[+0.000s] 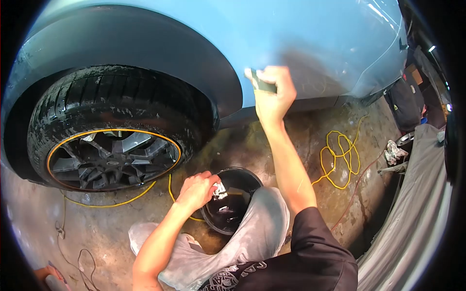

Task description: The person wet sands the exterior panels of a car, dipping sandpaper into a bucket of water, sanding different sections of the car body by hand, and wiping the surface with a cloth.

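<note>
My right hand (275,94) is raised to the light blue car panel (228,24), just right of the wheel arch. It is closed on a flat dark green pad (264,83), which may be sandpaper; motion blurs it a little. Down low, my left hand (196,190) is over the left rim of a black bucket (247,175). Its fingers are closed on a crumpled whitish rag (220,190). Dark, shiny liquid seems to lie inside the bucket, which stands against my bent leg.
A wheel (114,162) with an orange-edged black rim fills the left. A yellow cord (345,154) lies looped on the concrete floor (310,145) and runs behind the bucket. Grey draped cloth (417,194) hangs at the right, near a dark bag (405,104).
</note>
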{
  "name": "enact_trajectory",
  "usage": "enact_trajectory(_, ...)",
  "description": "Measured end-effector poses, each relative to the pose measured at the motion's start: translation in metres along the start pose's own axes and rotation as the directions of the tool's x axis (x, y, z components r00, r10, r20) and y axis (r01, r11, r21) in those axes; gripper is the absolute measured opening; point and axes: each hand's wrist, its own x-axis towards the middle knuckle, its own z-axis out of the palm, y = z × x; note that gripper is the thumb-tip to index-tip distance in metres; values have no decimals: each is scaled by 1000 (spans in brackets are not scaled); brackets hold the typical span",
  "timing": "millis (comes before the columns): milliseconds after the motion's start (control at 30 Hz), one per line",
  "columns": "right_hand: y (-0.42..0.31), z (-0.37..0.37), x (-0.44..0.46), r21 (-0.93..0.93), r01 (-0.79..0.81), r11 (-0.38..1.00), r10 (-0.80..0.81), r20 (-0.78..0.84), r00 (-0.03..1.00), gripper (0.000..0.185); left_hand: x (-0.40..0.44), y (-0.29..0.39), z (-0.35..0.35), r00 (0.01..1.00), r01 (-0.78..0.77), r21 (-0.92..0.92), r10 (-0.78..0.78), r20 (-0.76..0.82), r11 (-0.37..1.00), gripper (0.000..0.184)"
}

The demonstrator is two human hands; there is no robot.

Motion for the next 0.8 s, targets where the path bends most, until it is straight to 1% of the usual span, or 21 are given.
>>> enact_trajectory(67, -25, 15, 48, -6, 86, 996, -86, -41, 995, 27, 1, 1, 1, 1000, -2, -13, 2, -12, 1000, 16)
enact_trajectory(100, -22, 15, 47, -5, 78, 997, -79, -41, 996, 27, 3, 1, 1, 1000, 14, -2, -14, 2, 1000, 17)
enact_trajectory(167, -14, 13, 41, 64, 96, 993, -95, -27, 995, 27, 3, 1, 3, 1000, 21, 5, -21, 9, 1000, 19)
enact_trajectory(200, -6, 6, 20, 55, 32, 998, -31, -23, 999, 27, 2, 1, 3, 1000, 19, 8, -19, 10, 1000, 19)
enact_trajectory(267, 9, -15, -26, -29, -67, 997, 68, 34, 997, 27, -1, 2, 4, 1000, 17, 21, -17, 5, 1000, 19)
enact_trajectory(300, 17, -18, -39, -25, -66, 998, 66, 33, 997, 27, -2, 2, 5, 1000, 18, 23, -18, 2, 1000, 19)
enact_trajectory(367, 24, -23, -55, 41, -214, 976, 213, 9, 977, 27, -3, 0, 7, 1000, 8, 25, -8, 10, 1000, 19)
enact_trajectory(400, 18, -18, -42, 43, -213, 976, 213, 6, 977, 27, -2, 0, 7, 1000, 8, 29, -9, 9, 1000, 19)
enact_trajectory(467, -10, 0, 7, -11, -19, 1000, 19, -11, 1000, 27, -1, 0, 8, 1000, 15, 35, -16, 20, 999, 19)
enact_trajectory(500, -20, 8, 27, -12, -22, 1000, 22, -12, 1000, 27, 0, 0, 8, 1000, 16, 35, -17, 23, 999, 19)
enact_trajectory(533, -29, 16, 45, 1, 18, 1000, -18, -15, 1000, 27, 1, 0, 9, 1000, 19, 40, -20, 24, 999, 19)
enact_trajectory(567, -33, 19, 53, 14, 59, 998, -58, -18, 998, 27, 2, 0, 9, 999, 23, 45, -24, 23, 999, 19)
enact_trajectory(600, -31, 17, 48, 13, 56, 998, -55, -21, 998, 27, 1, 1, 8, 999, 23, 47, -24, 27, 999, 19)
enact_trajectory(667, -18, 6, 19, 25, -30, 999, 30, -14, 999, 26, 1, 2, 5, 1000, 20, 28, -20, 15, 999, 19)
enact_trajectory(700, -3, -2, -9, 10, -90, 996, 90, -39, 995, 26, 0, 2, 5, 1000, 14, 27, -14, 11, 1000, 19)
enact_trajectory(767, 20, -22, -56, -22, -187, 982, 187, -14, 982, 28, -3, 1, 4, 1000, 18, 24, -18, 4, 1000, 19)
enact_trajectory(800, 14, -24, -55, 52, -283, 958, 283, 21, 959, 30, -2, 1, 4, 1000, 15, 23, -15, -2, 1000, 19)
